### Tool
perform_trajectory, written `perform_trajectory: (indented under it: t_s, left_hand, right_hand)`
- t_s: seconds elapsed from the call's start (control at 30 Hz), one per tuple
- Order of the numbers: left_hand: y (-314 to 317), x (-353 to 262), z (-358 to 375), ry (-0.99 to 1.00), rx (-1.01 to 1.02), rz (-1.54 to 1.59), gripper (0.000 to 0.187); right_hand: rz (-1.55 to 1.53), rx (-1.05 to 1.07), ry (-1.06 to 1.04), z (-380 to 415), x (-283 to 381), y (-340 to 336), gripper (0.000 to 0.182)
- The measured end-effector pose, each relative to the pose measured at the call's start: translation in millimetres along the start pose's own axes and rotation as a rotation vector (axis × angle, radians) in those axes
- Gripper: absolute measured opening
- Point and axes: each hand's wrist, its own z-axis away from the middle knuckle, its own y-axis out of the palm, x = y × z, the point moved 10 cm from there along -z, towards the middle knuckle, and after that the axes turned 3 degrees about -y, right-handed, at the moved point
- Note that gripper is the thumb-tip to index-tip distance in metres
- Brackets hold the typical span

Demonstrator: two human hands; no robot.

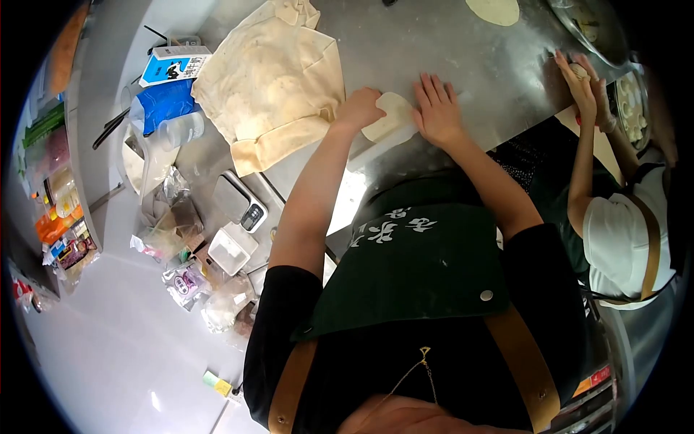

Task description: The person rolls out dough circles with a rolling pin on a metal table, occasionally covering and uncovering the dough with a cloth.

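My left hand (359, 109) is closed at the left edge of a flat, pale round of dough (394, 114), its fingertips curled out of sight. On the other side of the dough, my right hand (437, 112) lies flat with fingers spread. A pale rod (384, 142), like a rolling pin, runs slantwise along the near edge of the dough and passes under my right palm. Both hands are low over the steel worktop (405, 47). Just left of my left hand a large cream cloth (271, 79) lies in a bulky heap.
At right, a co-worker's hands (582, 83) press a small piece of dough near a tray of dough pieces (632, 108). A metal bowl (589, 29) and another dough round (494, 10) are farther back. Left stand a milk carton (172, 65), a scale (242, 201) and a white container (233, 248).
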Motion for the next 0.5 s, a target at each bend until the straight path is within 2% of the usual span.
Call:
perform_trajectory:
  t_s: [0.07,0.13,0.17,0.23,0.33,0.5]
  left_hand:
    - [-2,-14,12,-0.033,0.0,-0.111,0.033]
    - [-2,-26,27,-0.095,0.027,-0.192,0.033]
    - [-5,-33,37,-0.057,-0.03,-0.087,0.032]
    - [-15,-34,56,0.013,-0.139,0.123,0.03]
    - [-15,-21,48,-0.084,-0.034,0.097,0.031]
    - [15,10,30,-0.067,-0.053,0.109,0.03]
  right_hand:
    - [-0.105,-0.021,-0.045,25,0,-13,0.051]
    - [-0.112,0.075,-0.161,53,-7,-7,0.045]
    - [-0.115,0.123,-0.215,64,-10,-1,0.042]
    - [-0.159,0.125,-0.23,63,-12,-17,0.038]
    - [-0.169,0.162,-0.245,46,-11,-36,0.035]
    - [-0.176,0.143,-0.287,11,-2,-35,0.035]
